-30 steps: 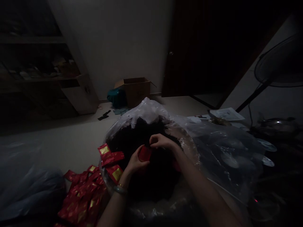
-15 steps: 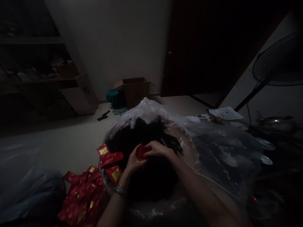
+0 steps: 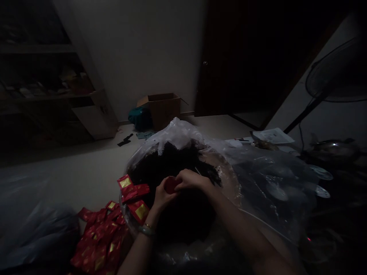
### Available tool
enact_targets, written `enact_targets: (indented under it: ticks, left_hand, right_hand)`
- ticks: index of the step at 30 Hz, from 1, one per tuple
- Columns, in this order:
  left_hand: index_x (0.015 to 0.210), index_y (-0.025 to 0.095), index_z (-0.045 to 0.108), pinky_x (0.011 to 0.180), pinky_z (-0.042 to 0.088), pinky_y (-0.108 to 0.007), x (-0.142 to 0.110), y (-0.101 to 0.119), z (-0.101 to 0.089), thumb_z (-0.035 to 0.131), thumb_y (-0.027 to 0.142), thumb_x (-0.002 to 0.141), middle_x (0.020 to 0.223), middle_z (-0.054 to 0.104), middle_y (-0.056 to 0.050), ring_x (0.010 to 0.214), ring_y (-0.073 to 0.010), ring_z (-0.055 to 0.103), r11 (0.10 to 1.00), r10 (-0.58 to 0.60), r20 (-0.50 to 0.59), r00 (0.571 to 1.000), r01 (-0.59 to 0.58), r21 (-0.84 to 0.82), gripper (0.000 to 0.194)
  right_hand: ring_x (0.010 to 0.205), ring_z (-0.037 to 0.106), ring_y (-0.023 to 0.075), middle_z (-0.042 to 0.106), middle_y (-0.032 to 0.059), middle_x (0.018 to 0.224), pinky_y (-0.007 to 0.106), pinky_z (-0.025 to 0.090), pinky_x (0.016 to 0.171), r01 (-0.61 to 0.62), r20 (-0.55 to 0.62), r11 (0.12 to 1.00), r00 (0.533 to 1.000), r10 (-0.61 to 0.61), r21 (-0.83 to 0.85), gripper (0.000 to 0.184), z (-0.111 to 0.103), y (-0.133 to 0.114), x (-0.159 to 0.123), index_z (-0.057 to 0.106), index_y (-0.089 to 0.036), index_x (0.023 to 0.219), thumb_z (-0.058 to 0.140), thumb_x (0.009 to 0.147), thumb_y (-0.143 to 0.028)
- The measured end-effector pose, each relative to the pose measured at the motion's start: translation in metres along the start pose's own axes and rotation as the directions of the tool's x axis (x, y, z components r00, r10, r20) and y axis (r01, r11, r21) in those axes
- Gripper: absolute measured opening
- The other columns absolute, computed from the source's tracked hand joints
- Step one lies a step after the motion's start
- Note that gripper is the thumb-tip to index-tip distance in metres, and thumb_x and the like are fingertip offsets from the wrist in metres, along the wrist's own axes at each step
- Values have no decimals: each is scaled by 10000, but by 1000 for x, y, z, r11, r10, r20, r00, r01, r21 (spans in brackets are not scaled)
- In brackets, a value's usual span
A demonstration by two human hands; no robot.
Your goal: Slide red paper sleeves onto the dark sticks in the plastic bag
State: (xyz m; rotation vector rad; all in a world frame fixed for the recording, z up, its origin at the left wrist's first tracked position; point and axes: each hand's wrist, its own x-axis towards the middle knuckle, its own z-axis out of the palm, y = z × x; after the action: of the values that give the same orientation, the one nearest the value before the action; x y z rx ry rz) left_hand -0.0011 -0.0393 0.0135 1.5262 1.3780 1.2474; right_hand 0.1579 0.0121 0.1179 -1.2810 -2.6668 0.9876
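Between my two hands is a small red packet point(image 3: 171, 185), held above a heap of dark loose leaves point(image 3: 183, 214), probably tea. My left hand point(image 3: 163, 194) grips the packet from the left, thumb and fingers around it. From the right, my right hand point(image 3: 187, 179) has its fingers closed on the packet's other side. The leaves lie in a round container lined with a clear plastic bag point(image 3: 180, 131). Several red packets with gold squares point(image 3: 133, 191) rest on the container's left rim. A larger pile of red packets point(image 3: 100, 240) lies below them at the left.
A cardboard box point(image 3: 164, 109) stands by the wall beside a teal bundle point(image 3: 140, 117). Clear plastic sheeting point(image 3: 272, 179) spreads to the right, near a metal pot point(image 3: 334, 147) and a standing fan point(image 3: 335, 76). Shelves point(image 3: 43, 95) are at the left.
Both hands stay in nearly the same place with the red packet between them. The packet's top looks tilted slightly differently and darker. Nothing else has visibly moved.
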Motion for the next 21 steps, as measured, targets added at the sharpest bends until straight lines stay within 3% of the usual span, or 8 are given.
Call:
enact_targets:
  ticks: [4,8,11,14,17,21]
  left_hand:
    - [1066,168,608,802,517,-333,-1,2,-1,798,288,535,965,696,-53,875,-222,645,1000,2,31,1000,-2,-16,577]
    - [956,161,677,819,508,-348,3,4,-8,701,394,665,926,720,-61,883,-233,651,990,-42,-2,999,41,-136,374]
    - [883,145,712,810,506,-361,5,0,-11,644,446,713,884,736,-66,875,-252,660,975,-110,-50,993,98,-200,353]
    - [909,148,723,828,498,-359,5,-3,-11,658,456,702,928,737,-67,905,-259,657,973,-119,-59,991,104,-205,377]
    - [897,165,731,831,491,-336,4,-1,-10,623,456,742,926,734,-57,899,-239,652,984,-47,-15,999,44,-171,347]
    - [870,169,725,785,489,-298,3,1,-11,586,465,775,880,723,-37,849,-212,638,991,10,3,1000,-9,-132,341]
  right_hand:
    - [551,517,109,613,-3,596,209,311,520,46,16,998,999,-46,-35,145,6,4,5,735,-197,734,667,740,-325]
    - [664,543,116,619,18,781,201,350,565,188,-109,977,974,-198,-101,70,8,9,4,729,-198,740,677,750,-244]
    - [723,563,108,596,10,913,197,385,617,221,-224,971,945,-237,-96,118,10,7,-1,723,-225,855,669,759,-183]
    - [729,575,102,586,15,973,205,404,647,216,-312,969,918,-243,-119,125,16,7,-8,707,-225,900,654,789,-202]
    - [738,586,116,601,32,983,222,419,659,201,-350,971,907,-234,-129,86,23,11,-11,698,-205,867,657,796,-230]
    - [777,606,139,648,23,899,239,447,700,216,-448,974,878,-166,63,188,29,14,-10,667,-200,949,670,763,-178]
